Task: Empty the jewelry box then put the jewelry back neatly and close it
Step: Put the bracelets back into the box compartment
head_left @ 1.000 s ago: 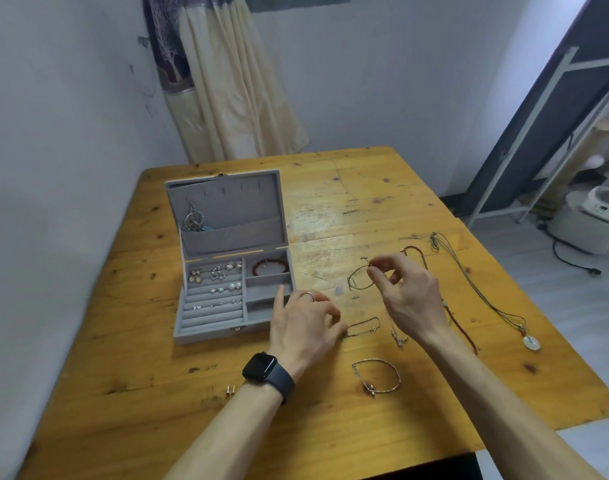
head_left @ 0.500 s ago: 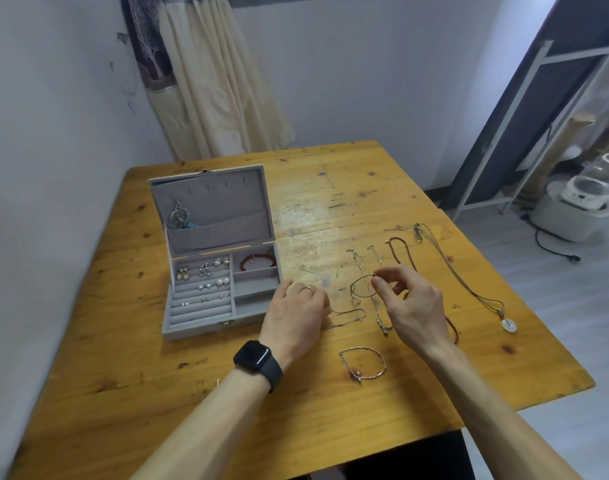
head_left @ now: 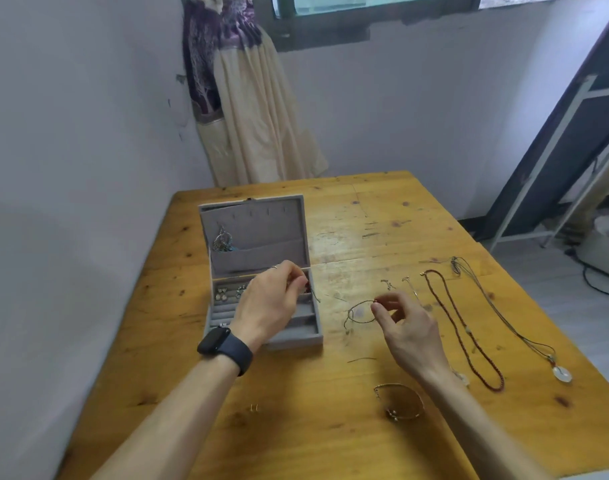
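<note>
The grey jewelry box (head_left: 298, 337) stands open on the wooden table (head_left: 296, 427), lid upright, with earrings (head_left: 223, 294) in its left slots and a pendant (head_left: 221, 242) hanging in the lid. My left hand (head_left: 272, 303) hovers over the box's right compartments and pinches a thin chain whose end trails over the box edge. My right hand (head_left: 400, 323) pinches a thin cord bracelet (head_left: 360, 313) just above the table, right of the box. A metal bangle (head_left: 400, 403), a red bead necklace (head_left: 466, 334) and a cord necklace with a white disc pendant (head_left: 562, 373) lie on the table.
Small chains (head_left: 400, 284) lie beyond my right hand. A tiny pair of studs (head_left: 254, 407) sits near the front of the table. A curtain (head_left: 247, 116) hangs in the far corner. A metal frame (head_left: 552, 188) and floor items stand off the table's right side.
My left hand has lifted from the table beside the box and moved over its right compartments, carrying a thin chain. My right hand still holds the cord bracelet. The camera tilted upward.
</note>
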The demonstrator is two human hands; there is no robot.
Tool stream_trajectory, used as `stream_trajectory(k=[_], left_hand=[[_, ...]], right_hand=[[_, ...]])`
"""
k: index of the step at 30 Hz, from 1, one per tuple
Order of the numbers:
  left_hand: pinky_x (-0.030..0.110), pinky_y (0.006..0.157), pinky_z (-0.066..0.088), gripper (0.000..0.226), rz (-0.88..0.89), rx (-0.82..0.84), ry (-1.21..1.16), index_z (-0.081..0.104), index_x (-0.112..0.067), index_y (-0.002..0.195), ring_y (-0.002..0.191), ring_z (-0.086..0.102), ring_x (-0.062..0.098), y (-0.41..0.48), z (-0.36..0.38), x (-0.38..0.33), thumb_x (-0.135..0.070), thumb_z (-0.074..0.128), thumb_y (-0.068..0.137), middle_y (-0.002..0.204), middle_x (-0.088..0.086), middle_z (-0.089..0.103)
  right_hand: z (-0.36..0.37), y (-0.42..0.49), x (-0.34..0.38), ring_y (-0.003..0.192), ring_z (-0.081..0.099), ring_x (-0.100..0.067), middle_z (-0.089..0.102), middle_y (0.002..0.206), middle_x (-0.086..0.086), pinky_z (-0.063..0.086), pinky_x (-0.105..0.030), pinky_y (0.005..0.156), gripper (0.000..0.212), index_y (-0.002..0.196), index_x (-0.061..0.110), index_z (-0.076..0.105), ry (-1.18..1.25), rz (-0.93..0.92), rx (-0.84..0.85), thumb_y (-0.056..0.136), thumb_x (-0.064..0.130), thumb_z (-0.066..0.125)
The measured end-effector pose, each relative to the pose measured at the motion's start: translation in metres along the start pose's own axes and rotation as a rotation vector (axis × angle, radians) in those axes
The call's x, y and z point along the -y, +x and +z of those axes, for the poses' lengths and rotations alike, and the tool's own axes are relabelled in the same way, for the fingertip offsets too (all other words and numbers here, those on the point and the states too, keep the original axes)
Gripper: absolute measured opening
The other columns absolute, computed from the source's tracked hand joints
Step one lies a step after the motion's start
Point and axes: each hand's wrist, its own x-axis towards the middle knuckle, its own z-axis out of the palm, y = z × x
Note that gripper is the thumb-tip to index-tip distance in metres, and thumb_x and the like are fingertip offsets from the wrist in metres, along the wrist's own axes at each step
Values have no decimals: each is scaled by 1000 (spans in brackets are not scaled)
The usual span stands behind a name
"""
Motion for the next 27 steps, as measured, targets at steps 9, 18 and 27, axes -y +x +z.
stream_trajectory(k=[9,18,27], left_hand=[[40,74,58,9,-96,-31,-100,65,-29,96,76,65,5,14,-10,18,-34,57,99,79,-14,68],[41,80,55,14,-168,-15,45,65,-30,99,83,66,12,13,2,28,-38,54,99,85,-12,70],[38,91,43,29,-199,21,566,69,-28,105,103,57,20,1,15,40,-44,47,98,108,-3,64]], right_hand=[[41,17,-4,86,59,1,63,91,13,43,-13,67,5,98,24,60,-33,79,131,98,30,59],[46,20,-13,87,60,-6,62,89,13,48,-23,75,3,97,26,58,-77,82,129,98,29,59],[45,19,-14,89,61,-8,64,92,9,53,-31,80,8,101,22,61,-77,91,130,98,29,59]])
